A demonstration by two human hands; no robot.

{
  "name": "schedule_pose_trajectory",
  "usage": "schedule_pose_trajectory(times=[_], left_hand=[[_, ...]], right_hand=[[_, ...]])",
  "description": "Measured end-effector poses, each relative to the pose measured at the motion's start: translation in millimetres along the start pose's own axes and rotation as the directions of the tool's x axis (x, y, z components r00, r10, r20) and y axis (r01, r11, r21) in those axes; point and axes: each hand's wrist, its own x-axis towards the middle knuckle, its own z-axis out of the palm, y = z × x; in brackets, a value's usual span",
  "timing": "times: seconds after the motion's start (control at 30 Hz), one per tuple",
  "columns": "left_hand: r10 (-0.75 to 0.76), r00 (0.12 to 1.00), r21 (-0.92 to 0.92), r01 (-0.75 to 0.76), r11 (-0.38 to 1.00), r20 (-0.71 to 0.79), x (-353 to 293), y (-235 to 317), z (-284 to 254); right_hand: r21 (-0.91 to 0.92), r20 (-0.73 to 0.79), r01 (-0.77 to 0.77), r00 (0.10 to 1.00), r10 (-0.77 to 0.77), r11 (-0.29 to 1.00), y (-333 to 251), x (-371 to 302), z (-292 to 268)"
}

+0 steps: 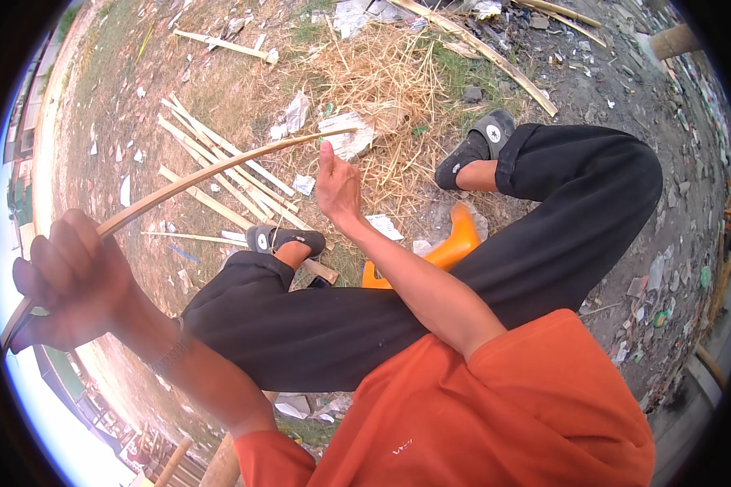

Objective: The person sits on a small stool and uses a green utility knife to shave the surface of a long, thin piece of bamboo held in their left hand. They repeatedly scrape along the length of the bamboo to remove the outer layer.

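Note:
A long, thin bamboo strip (211,170) arcs across the left half of the head view. My left hand (81,280) is closed around it near its lower end, raised at the far left. At its other end is my right hand (338,185), fingers curled and thumb pointing up. The tip of that thumb meets or nearly meets the strip. Whether the curled fingers hold anything is hidden. Several pale split bamboo strips (231,166) lie in a loose pile on the ground beyond my left foot.
Between my legs sits an orange curved plastic thing (456,239), partly covered by my right forearm. Straw-like shavings (390,77) and paper scraps litter the ground ahead. A longer bamboo piece (487,53) lies at the far right. Dark sandals (495,130) are on my feet.

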Motion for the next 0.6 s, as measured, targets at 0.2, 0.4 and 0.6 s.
schedule_pose_trajectory(times=[0.2, 0.4, 0.6], left_hand=[[0.009, 0.989, -0.018, -0.012, 1.0, -0.149, 1.8, -2.0, 4.3], [0.045, 0.982, 0.038, -0.039, 0.999, -0.184, 4.6, -4.8, 9.4], [0.103, 0.954, 0.135, -0.067, 0.989, -0.28, 6.2, -10.6, 16.7]], right_hand=[[-0.123, -0.012, -0.082, 0.997, 0.081, 0.989, 19.0, 10.4, -5.4], [-0.165, 0.029, -0.124, 0.991, 0.131, 0.978, 29.8, 16.7, -4.1], [-0.11, 0.007, -0.099, 0.995, 0.1, 0.989, 39.1, 23.1, 4.0]])
